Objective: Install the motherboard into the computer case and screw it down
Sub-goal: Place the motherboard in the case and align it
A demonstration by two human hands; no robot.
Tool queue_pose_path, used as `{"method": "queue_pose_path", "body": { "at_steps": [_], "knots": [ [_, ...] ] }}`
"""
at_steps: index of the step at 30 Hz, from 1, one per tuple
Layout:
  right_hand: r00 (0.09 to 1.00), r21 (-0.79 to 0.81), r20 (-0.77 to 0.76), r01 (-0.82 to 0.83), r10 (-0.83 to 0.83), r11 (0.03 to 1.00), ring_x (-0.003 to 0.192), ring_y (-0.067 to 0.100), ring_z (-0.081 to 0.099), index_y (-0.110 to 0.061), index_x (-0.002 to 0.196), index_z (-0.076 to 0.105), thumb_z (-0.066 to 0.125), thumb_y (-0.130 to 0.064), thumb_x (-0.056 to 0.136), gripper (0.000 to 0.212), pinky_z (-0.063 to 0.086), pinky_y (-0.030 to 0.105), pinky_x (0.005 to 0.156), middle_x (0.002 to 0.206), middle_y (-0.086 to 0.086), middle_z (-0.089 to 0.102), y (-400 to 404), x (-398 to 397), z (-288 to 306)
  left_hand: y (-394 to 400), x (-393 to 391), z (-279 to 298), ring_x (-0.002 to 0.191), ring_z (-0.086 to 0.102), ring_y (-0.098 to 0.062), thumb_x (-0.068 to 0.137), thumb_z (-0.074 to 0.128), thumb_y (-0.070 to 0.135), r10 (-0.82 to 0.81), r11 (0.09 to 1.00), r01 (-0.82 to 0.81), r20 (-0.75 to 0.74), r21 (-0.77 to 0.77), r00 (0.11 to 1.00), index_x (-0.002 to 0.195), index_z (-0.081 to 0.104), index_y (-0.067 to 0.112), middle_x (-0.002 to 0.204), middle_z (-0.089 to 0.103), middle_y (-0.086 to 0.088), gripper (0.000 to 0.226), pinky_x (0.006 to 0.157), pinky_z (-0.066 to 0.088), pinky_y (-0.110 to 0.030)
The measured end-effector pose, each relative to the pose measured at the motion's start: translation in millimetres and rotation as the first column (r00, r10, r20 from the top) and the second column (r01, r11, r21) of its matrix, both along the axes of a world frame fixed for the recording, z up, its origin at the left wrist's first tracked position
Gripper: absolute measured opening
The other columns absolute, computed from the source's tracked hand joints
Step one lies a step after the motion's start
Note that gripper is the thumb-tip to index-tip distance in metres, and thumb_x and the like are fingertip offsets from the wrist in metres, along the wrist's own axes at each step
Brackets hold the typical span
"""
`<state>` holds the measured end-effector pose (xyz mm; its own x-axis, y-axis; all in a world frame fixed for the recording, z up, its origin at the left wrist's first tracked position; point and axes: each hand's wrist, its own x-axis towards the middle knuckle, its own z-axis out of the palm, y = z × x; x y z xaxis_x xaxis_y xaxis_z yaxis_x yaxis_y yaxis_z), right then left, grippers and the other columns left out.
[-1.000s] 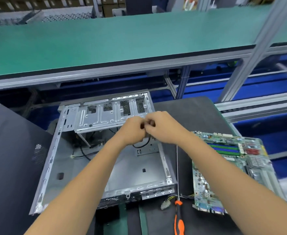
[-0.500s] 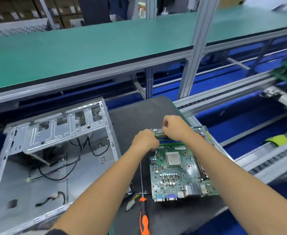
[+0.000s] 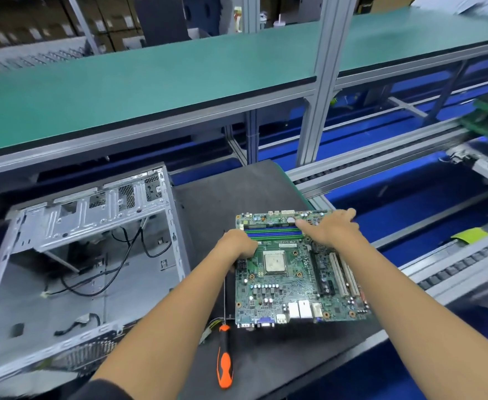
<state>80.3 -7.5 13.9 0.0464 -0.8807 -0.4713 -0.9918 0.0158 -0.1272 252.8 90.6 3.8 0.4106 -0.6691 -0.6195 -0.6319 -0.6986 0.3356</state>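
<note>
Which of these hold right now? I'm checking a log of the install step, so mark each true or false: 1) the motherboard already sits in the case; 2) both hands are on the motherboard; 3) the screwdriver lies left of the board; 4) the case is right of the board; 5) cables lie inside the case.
1) False. The motherboard lies on the dark mat, outside the computer case.
2) True. The left hand grips its left edge; the right hand rests on its far right part.
3) True. The screwdriver lies just left of it.
4) False. The case stands to the left.
5) True. Black cables run across its floor.
</note>
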Motion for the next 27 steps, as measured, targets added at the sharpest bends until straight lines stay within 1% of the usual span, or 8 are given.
{"method": "queue_pose_path", "body": {
  "at_steps": [4,9,12,15,18,21,23,27],
  "knots": [
    [0.973,0.085,-0.078,-0.209,0.216,0.974,0.14,0.038,0.023,-0.001,0.144,0.037,0.015,-0.079,0.085,0.1,0.027,0.045,0.11,0.152,0.021,0.028,2.8,-5.4,5.4,1.3,-1.3,-3.9,0.051,0.044,-0.02,0.096,0.044,0.03,-0.02,0.999,0.022,0.049,-0.049,0.999,0.067,0.04,0.01,0.068,0.042,-0.005,0.036,0.061,0.046,-0.03],
    [0.995,-0.001,0.068,-0.069,0.069,0.998,0.133,0.034,0.034,-0.001,0.143,0.038,0.039,-0.079,0.081,0.099,0.044,0.042,0.086,0.147,0.021,0.034,5.7,-11.5,7.1,2.7,-4.1,0.2,0.051,0.047,-0.02,0.095,0.048,0.03,0.015,0.994,-0.01,0.052,-0.105,0.999,0.067,0.041,0.01,0.07,0.048,-0.005,0.035,0.061,0.05,-0.032],
    [0.987,-0.11,0.158,0.03,-0.012,0.993,0.113,0.031,0.048,-0.003,0.139,0.041,0.049,-0.081,0.073,0.102,0.039,0.037,0.069,0.142,0.02,0.035,1.8,-11.3,21.4,1.6,-1.9,10.5,0.057,0.055,-0.023,0.094,0.05,0.035,0.038,0.985,-0.031,0.033,-0.17,0.999,0.071,0.044,0.01,0.074,0.054,-0.007,0.035,0.065,0.056,-0.034],
    [0.988,-0.197,0.149,0.001,0.029,0.98,0.105,0.031,0.049,-0.007,0.131,0.049,0.05,-0.083,0.071,0.097,0.039,0.035,0.066,0.135,0.019,0.041,-8.3,-5.3,42.1,-1.4,4.4,28.3,0.067,0.066,-0.03,0.092,0.053,0.037,0.088,0.969,-0.09,-0.015,-0.232,0.996,0.078,0.049,0.007,0.085,0.063,-0.012,0.033,0.062,0.059,-0.038],
    [0.982,-0.272,0.148,-0.073,0.116,0.96,0.104,0.031,0.052,-0.009,0.112,0.056,0.049,-0.083,0.071,0.085,0.044,0.034,0.067,0.117,0.014,0.052,-15.9,9.0,61.8,0.3,18.5,47.6,0.061,0.062,-0.025,0.091,0.056,0.036,0.139,0.941,-0.137,-0.017,-0.31,0.99,0.077,0.05,0.008,0.076,0.06,-0.008,0.032,0.055,0.058,-0.035],
    [0.959,-0.316,0.209,-0.121,0.193,0.941,0.087,0.027,0.055,-0.002,0.079,0.051,0.049,-0.079,0.074,0.077,0.045,0.032,0.063,0.091,0.006,0.059,-14.5,30.6,72.6,10.2,38.5,60.4,0.07,0.065,-0.027,0.088,0.058,0.031,0.194,0.904,-0.187,-0.02,-0.385,0.981,0.071,0.049,0.008,0.074,0.059,-0.007,0.029,0.068,0.06,-0.041],
    [0.947,-0.335,0.2,-0.174,0.25,0.926,0.086,0.027,0.056,-0.007,0.081,0.054,0.046,-0.079,0.075,0.073,0.046,0.032,0.066,0.089,0.007,0.06,-8.8,48.6,76.0,20.5,54.8,65.5,0.066,0.061,-0.025,0.086,0.059,0.029,0.237,0.883,-0.217,-0.005,-0.416,0.972,0.07,0.049,0.009,0.072,0.057,-0.007,0.028,0.067,0.059,-0.039],
    [0.928,-0.343,0.164,-0.264,0.335,0.901,0.078,0.025,0.052,-0.011,0.09,0.057,0.042,-0.08,0.075,0.073,0.041,0.029,0.058,0.086,0.006,0.058,9.8,88.2,81.0,48.0,91.3,71.1,0.051,0.04,-0.015,0.087,0.059,0.031,0.286,0.869,-0.236,0.053,-0.435,0.957,0.066,0.044,0.012,0.061,0.045,-0.001,0.032,0.049,0.036,-0.024]
  ]
}}
